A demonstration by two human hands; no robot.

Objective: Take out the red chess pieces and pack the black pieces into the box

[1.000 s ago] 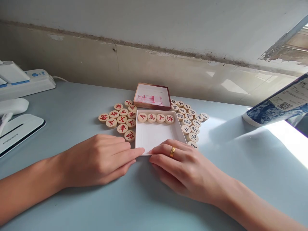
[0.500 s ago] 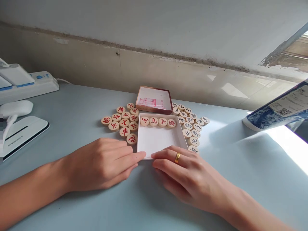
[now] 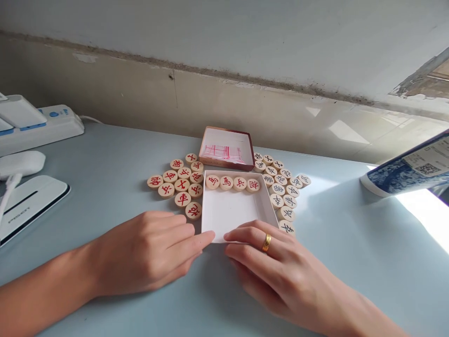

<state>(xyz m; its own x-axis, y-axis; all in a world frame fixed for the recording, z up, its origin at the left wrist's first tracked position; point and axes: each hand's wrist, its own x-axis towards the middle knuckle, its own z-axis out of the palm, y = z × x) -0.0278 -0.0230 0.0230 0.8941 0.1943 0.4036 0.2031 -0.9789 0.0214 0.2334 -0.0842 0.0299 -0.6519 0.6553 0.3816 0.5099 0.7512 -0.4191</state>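
A shallow white box [image 3: 235, 213] lies on the table with several red-marked round pieces [image 3: 226, 182] in a row along its far side. My left hand [image 3: 150, 252] has its fingers curled and pressed together, one fingertip on the box's near left edge. On the near right edge, my right hand [image 3: 271, 267], with a gold ring, has bent fingers closed at the rim; its thumb is hidden. Red-marked pieces [image 3: 182, 185] lie left of the box, dark-marked pieces [image 3: 278, 189] to its right. Behind it stands the open lid [image 3: 228, 146] with pink scribbles inside.
At the left are a white power strip [image 3: 59, 121], a white rounded device [image 3: 23, 164] with a cable and a flat white pad [image 3: 33, 206]. A blue patterned cup [image 3: 400, 171] is at the right. The wall [image 3: 140, 89] runs behind the table [image 3: 122, 154].
The view has shifted slightly, so the box, pieces and hands appear a little lower. Both hands remain at the box's near edge; the pieces keep their arrangement.
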